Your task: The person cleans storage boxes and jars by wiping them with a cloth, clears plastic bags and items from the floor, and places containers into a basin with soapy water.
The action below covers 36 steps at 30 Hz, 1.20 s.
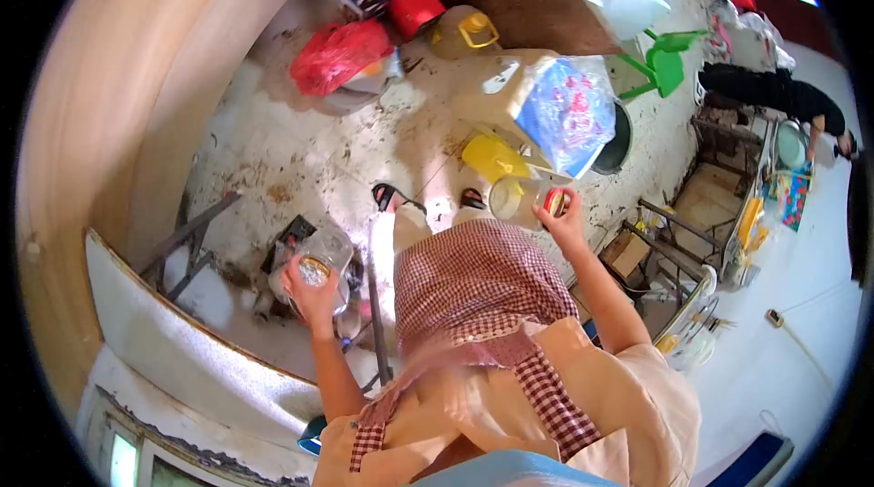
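My left hand [310, 294] is closed around a clear jar [333, 243], held out over the floor to my left. Its round lid, gold at the rim, shows beside my fingers. Out to the right, my right hand [566, 222] grips another clear jar [513, 199] by its end with a red and gold lid. That jar lies sideways, its bottom turned toward my feet. Both jars look see-through, and I cannot tell whether anything is in them. A checked apron [482, 278] covers my front between the two hands.
Ahead stands a white box [492, 91] with a plastic-wrapped blue package [569, 114]; a yellow container [494, 157] is beside it. Red bags [341, 55], a large jug [462, 30] and a green stool [665, 64] stand farther off. At right, a person [774, 91] bends near metal-framed tables.
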{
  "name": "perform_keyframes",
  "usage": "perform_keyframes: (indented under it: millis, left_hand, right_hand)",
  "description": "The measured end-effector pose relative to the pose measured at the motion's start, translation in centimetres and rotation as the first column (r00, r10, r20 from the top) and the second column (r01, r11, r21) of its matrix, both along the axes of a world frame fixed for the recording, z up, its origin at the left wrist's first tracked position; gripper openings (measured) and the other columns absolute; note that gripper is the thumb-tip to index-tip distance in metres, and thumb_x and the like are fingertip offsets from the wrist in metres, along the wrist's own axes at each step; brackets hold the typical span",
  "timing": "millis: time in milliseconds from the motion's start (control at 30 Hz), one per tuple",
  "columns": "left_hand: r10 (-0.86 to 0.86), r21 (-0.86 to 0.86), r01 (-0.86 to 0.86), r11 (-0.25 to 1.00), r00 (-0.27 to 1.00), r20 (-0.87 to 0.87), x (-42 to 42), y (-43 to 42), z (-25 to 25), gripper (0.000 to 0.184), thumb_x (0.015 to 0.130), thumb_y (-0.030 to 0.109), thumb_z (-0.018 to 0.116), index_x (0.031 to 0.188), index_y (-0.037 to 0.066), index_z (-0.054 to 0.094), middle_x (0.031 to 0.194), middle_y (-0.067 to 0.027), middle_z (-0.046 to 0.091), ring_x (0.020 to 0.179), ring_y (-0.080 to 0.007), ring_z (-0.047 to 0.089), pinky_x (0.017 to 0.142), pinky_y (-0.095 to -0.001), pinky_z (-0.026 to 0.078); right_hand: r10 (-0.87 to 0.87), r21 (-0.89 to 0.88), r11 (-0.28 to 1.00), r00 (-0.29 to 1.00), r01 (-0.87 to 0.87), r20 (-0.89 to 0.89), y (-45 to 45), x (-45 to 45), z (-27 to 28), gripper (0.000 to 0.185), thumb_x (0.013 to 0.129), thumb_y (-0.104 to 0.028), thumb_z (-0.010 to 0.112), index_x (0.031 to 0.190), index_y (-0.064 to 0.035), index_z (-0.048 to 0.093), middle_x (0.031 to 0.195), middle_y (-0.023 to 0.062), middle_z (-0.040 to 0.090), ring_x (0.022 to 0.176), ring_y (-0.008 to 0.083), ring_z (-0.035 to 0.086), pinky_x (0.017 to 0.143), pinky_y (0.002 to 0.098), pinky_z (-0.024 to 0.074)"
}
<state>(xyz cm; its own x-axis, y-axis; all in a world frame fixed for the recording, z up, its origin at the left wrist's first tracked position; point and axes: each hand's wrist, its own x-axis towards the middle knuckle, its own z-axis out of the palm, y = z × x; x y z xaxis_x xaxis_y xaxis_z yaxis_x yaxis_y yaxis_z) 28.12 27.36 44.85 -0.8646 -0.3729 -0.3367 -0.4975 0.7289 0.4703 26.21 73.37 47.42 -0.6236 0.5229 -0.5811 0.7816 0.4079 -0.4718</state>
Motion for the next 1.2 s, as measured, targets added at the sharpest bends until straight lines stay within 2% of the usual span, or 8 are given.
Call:
perform_keyframes:
  millis: [167, 267, 467, 667, 833, 933, 1133, 1200]
  left_hand:
    - [-0.166, 0.179, 0.154, 0.972, 0.985, 0.052, -1.6, 7.4, 2.3, 0.063, 0.057, 0.014, 0.076, 0.114, 0.007, 0.049, 0.114, -0.0156, 0.044, 0.108, -0.0356, 0.044, 0.093, -0.0453, 0.036]
    - [-0.347, 0.174, 0.339, 0.925, 0.938, 0.020, -1.9, 14.0, 3.3, 0.063, 0.057, 0.015, 0.077, 0.113, 0.008, 0.049, 0.114, -0.0161, 0.043, 0.107, -0.0359, 0.044, 0.093, -0.0446, 0.037]
    - [-0.469, 0.303, 0.439, 0.846, 0.883, 0.030, 0.6, 30.2, 4.8, 0.068, 0.055, 0.015, 0.079, 0.115, 0.007, 0.047, 0.113, -0.0148, 0.039, 0.109, -0.0335, 0.042, 0.095, -0.0429, 0.036]
    - [-0.454, 0.520, 0.358, 0.775, 0.889, 0.066, 2.8, 51.3, 3.1, 0.069, 0.056, 0.015, 0.080, 0.116, 0.007, 0.045, 0.113, -0.0147, 0.039, 0.108, -0.0328, 0.042, 0.094, -0.0414, 0.037]
    - [-0.596, 0.493, 0.499, 0.713, 0.801, 0.052, 0.9, 64.3, 0.0, 0.070, 0.055, 0.018, 0.081, 0.115, 0.006, 0.047, 0.115, -0.0146, 0.040, 0.109, -0.0336, 0.043, 0.094, -0.0418, 0.038]
    - [-0.612, 0.481, 0.520, 0.706, 0.790, 0.045, 0.5, 68.3, -2.7, 0.068, 0.055, 0.018, 0.081, 0.113, 0.005, 0.048, 0.115, -0.0152, 0.040, 0.109, -0.0335, 0.044, 0.094, -0.0422, 0.038]
    - [-0.588, 0.455, 0.545, 0.704, 0.807, -0.056, 1.3, 71.0, -7.5, 0.068, 0.053, 0.016, 0.082, 0.112, 0.005, 0.049, 0.113, -0.0161, 0.042, 0.108, -0.0337, 0.043, 0.094, -0.0411, 0.037]
    - [-0.593, 0.460, 0.547, 0.700, 0.803, -0.052, 1.3, 71.1, -8.3, 0.067, 0.054, 0.016, 0.082, 0.112, 0.005, 0.050, 0.113, -0.0163, 0.042, 0.108, -0.0339, 0.043, 0.093, -0.0414, 0.037]
  right_hand:
    - [-0.354, -0.035, 0.934, 0.935, 0.355, 0.033, 8.6, 8.2, -2.0, 0.079, 0.068, -0.035, 0.080, 0.125, -0.0066, 0.033, 0.104, 0.0122, 0.051, 0.090, 0.0186, 0.054, 0.070, 0.0307, 0.0472]
    - [-0.513, 0.047, 0.858, 0.857, 0.511, 0.049, 14.5, 9.6, -1.0, 0.075, 0.066, -0.032, 0.081, 0.118, -0.0023, 0.038, 0.111, 0.0149, 0.050, 0.096, 0.0217, 0.053, 0.079, 0.0328, 0.0464]
    - [-0.539, 0.191, 0.821, 0.841, 0.538, -0.052, 32.0, 12.9, -7.6, 0.083, 0.065, -0.036, 0.081, 0.125, -0.0025, 0.035, 0.126, 0.0197, 0.039, 0.110, 0.0301, 0.046, 0.091, 0.0389, 0.0405]
    - [-0.367, 0.332, 0.876, 0.930, 0.349, -0.011, 46.7, 10.1, -16.9, 0.089, 0.060, -0.040, 0.081, 0.126, -0.0034, 0.035, 0.118, 0.0215, 0.047, 0.111, 0.0347, 0.046, 0.093, 0.0429, 0.0387]
    - [-0.201, 0.445, 0.881, 0.979, 0.161, 0.044, 54.5, 4.5, -24.1, 0.090, 0.057, -0.038, 0.082, 0.126, -0.0052, 0.036, 0.116, 0.0223, 0.048, 0.111, 0.0385, 0.044, 0.095, 0.0462, 0.0368]
    - [-0.116, 0.463, 0.875, 0.989, 0.145, -0.091, 58.0, 2.4, -30.0, 0.090, 0.056, -0.037, 0.082, 0.127, -0.0056, 0.035, 0.116, 0.0225, 0.048, 0.110, 0.0396, 0.044, 0.095, 0.0472, 0.0357]
    - [-0.094, 0.370, 0.914, 0.975, 0.165, -0.202, 62.5, -0.7, -36.1, 0.072, 0.074, -0.032, 0.073, 0.128, 0.0021, 0.041, 0.122, 0.0242, 0.052, 0.111, 0.0385, 0.051, 0.093, 0.0408, 0.0415]
    - [-0.296, 0.097, 0.940, 0.922, 0.328, -0.249, 61.8, 0.1, -36.6, 0.065, 0.080, -0.033, 0.068, 0.129, 0.0016, 0.042, 0.120, 0.0217, 0.055, 0.111, 0.0332, 0.053, 0.092, 0.0378, 0.0424]
